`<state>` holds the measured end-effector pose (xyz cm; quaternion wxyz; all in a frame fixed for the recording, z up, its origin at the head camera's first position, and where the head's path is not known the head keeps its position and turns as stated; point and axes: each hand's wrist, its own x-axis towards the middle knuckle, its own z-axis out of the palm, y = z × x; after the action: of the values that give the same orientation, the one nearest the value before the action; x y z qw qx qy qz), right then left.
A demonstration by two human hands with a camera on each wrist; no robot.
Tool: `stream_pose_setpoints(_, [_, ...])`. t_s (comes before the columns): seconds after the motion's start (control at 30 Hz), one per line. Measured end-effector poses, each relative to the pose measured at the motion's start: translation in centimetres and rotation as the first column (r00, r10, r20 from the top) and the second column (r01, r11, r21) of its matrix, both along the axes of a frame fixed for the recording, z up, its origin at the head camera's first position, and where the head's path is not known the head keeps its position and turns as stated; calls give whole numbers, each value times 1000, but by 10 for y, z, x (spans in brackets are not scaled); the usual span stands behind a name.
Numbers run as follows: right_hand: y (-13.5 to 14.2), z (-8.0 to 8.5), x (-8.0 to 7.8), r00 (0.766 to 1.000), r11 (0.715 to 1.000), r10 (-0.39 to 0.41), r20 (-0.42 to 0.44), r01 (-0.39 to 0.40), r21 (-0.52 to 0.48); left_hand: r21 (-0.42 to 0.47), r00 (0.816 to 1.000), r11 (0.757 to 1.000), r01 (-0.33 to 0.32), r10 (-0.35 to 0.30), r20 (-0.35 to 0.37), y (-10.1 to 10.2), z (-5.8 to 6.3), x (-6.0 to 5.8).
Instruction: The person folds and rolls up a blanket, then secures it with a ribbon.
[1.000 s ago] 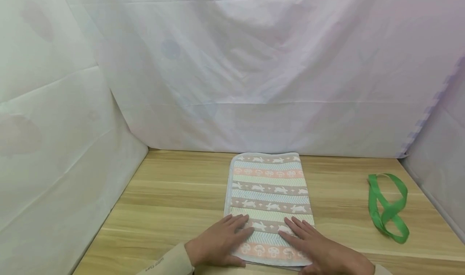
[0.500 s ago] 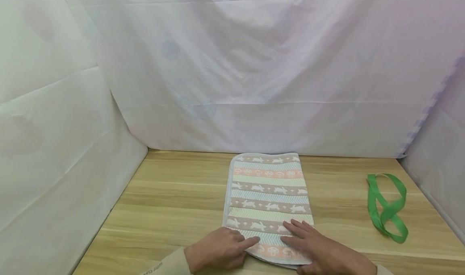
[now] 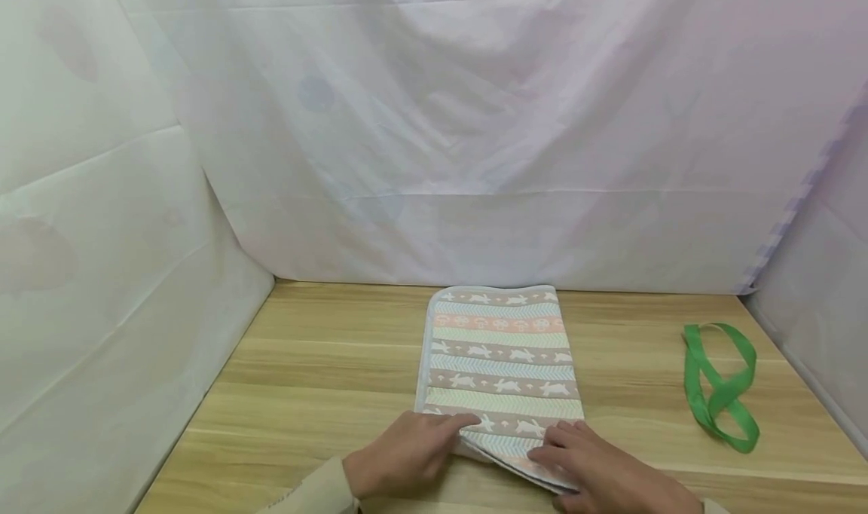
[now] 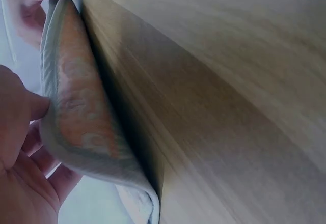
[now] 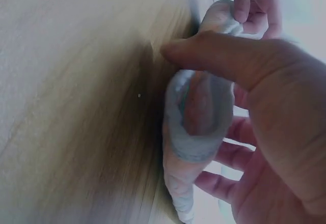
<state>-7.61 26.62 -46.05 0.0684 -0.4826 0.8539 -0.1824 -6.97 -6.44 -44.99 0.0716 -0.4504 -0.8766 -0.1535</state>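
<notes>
A folded cloth (image 3: 502, 367) with pastel stripes, white rabbits and mushrooms, and a pale grey border lies on the wooden table. At its near left corner my left hand (image 3: 403, 454) pinches the edge, thumb on top, and holds that corner raised. In the left wrist view the cloth (image 4: 81, 96) bows up off the wood between both hands. My right hand (image 3: 600, 465) grips the near right corner. The right wrist view has its thumb (image 5: 219, 56) at the open folded end and the fingers on the opposite side, partly hidden behind the cloth (image 5: 196, 150).
To the right of the cloth lies a looped green ribbon (image 3: 724, 393). Pale fabric (image 3: 434, 235) hangs along the back edge of the wooden table (image 3: 325, 363), with more fabric walls at left and right.
My left hand has gone from lying flat on the cloth to pinching its near left corner, which is now lifted and turned inward. The right fingers have bent at the near right corner.
</notes>
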Motion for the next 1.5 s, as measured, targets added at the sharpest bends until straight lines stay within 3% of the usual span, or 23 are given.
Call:
stream_pose_setpoints(0.13, [1, 2, -5, 997, 999, 8, 79, -4, -53, 48, 1000, 998, -28, 28, 8, 0, -1, -3])
stream_pose_setpoints(0.3, [2, 5, -13, 970, 993, -38, 240, 64, -101, 64, 994, 993, -104, 102, 27, 2, -5, -11])
stream_pose_setpoints(0.43, [3, 2, -18, 957, 983, -48, 286, 95, -154, 75, 988, 987, -139, 134, 71, 3, -11, -18])
stream_pose_setpoints(0.57, [1, -5, -23, 953, 968, -40, 300, 112, -225, 58, 977, 985, -161, 151, 151, 1, -18, -25])
stream_pose_setpoints(0.7, [-3, -12, -28, 961, 965, -104, 258, 160, -207, 31, 950, 981, -192, 178, 258, -2, -25, -32])
stream_pose_setpoints(0.83, [-5, -17, -28, 952, 961, -163, 259, 213, -179, 2, 926, 977, -212, 201, 319, -1, -27, -35])
stream_pose_setpoints(0.9, [-5, -17, -27, 949, 956, -188, 254, 237, -176, -28, 922, 975, -220, 218, 319, 1, -28, -36])
stream_pose_setpoints(1.03, [-5, -17, -25, 937, 936, -256, 238, 302, -183, -89, 933, 970, -228, 243, 265, 7, -26, -34])
stream_pose_setpoints(1.17, [-5, -17, -25, 924, 916, -299, 238, 348, -199, -93, 939, 970, -224, 240, 246, 9, -27, -32])
stream_pose_setpoints(1.37, [-8, -18, -27, 885, 890, -346, 313, 414, -188, -80, 928, 974, -213, 227, 296, 6, -24, -31])
stream_pose_setpoints(1.5, [-10, -16, -28, 877, 884, -364, 315, 432, -181, -63, 917, 982, -177, 188, 352, 0, -20, -31])
